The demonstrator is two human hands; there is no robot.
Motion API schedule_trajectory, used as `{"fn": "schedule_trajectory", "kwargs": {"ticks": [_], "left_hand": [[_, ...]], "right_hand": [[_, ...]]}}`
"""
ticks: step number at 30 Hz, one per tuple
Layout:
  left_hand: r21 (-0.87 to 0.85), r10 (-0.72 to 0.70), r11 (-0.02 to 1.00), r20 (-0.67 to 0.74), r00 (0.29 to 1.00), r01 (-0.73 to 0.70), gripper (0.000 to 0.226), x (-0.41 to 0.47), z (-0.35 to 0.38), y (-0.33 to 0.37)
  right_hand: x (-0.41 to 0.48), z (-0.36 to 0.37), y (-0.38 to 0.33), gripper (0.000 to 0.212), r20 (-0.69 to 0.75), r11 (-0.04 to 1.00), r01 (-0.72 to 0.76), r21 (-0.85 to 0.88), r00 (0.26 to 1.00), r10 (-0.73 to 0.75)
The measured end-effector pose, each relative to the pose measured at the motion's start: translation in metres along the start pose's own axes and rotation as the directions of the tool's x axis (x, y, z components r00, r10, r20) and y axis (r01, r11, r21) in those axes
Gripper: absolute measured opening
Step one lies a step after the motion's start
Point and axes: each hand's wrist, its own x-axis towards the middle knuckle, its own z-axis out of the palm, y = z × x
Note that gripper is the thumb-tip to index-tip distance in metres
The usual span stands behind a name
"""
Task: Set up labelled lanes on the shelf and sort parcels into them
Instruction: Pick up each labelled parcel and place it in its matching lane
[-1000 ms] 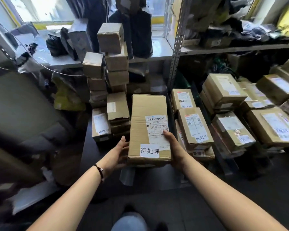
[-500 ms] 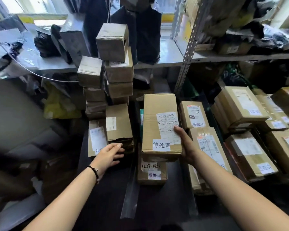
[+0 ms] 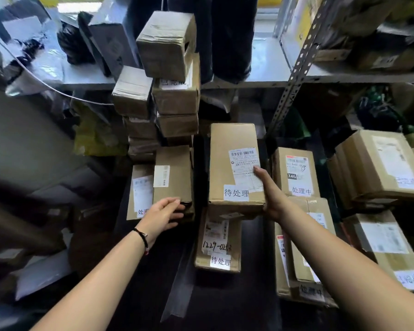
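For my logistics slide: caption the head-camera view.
The right hand holds a long parcel over a same-labelled parcel; the left hand rests on a neighbouring box.

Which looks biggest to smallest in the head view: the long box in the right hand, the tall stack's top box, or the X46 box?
1. Long box in the right hand.
2. Stack's top box, though farther off.
3. X46 box.

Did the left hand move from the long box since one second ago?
Yes. The left hand has let go of the long box and gone leftward, to the front edge of the flat box in the neighbouring stack.
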Motion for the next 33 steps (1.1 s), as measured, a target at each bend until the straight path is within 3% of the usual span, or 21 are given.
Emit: {"fn": "schedule_trajectory", "kwargs": {"ticks": [4,10,13,15,17,19,21,25,27,30,33], "left_hand": [[-0.016,-0.018,1.0,-0.036,0.999,0.017,0.015,-0.005,0.008,-0.003],[0.032,-0.009,0.999,-0.049,0.999,0.01,0.021,-0.017,0.015,-0.002],[0.05,0.005,0.999,-0.071,0.997,-0.001,0.02,-0.024,0.01,-0.004],[0.039,0.007,0.999,-0.109,0.994,-0.002,0.021,-0.032,0.004,-0.009],[0.032,0.005,0.999,-0.141,0.99,-0.001,0.021,-0.039,-0.004,-0.014],[0.024,0.007,1.0,-0.166,0.986,-0.003,0.019,-0.044,-0.013,-0.019],[0.028,0.015,1.0,-0.179,0.984,-0.01,0.02,-0.046,-0.023,-0.021],[0.043,0.053,0.998,-0.158,0.986,-0.047,0.021,-0.043,-0.042,-0.019],[0.049,0.078,0.996,-0.127,0.989,-0.073,0.019,-0.037,-0.055,-0.017],[0.048,0.114,0.993,-0.084,0.99,-0.11,0.019,-0.024,-0.079,-0.015],[-0.049,0.125,0.991,-0.032,0.992,-0.126,0.017,-0.01,-0.107,-0.013]], "right_hand": [[0.004,-0.006,-0.01,0.064,-0.051,0.99,0.001,-0.139,0.999,-0.008],[0.004,0.0,-0.019,0.046,-0.035,0.97,-0.01,-0.242,0.999,0.001],[0.002,0.003,-0.024,0.047,-0.156,0.925,0.107,-0.365,0.972,-0.174],[-0.004,0.007,-0.028,0.052,-0.21,0.766,0.229,-0.601,0.88,-0.427],[-0.017,0.02,-0.032,0.047,-0.103,0.53,0.363,-0.766,0.745,-0.659],[-0.036,0.043,-0.033,0.035,0.029,0.365,0.505,-0.782,0.615,-0.788],[-0.056,0.072,-0.032,0.024,0.141,0.294,0.602,-0.742,0.57,-0.81],[-0.073,0.119,-0.009,0.013,0.351,0.204,0.658,-0.725,0.608,-0.712],[-0.074,0.138,0.006,0.013,0.387,0.213,0.64,-0.738,0.66,-0.643],[-0.069,0.163,0.03,0.017,0.352,0.247,0.542,-0.803,0.766,-0.537],[-0.049,0.189,0.051,0.033,0.246,0.217,0.374,-0.902,0.856,-0.454]]}}
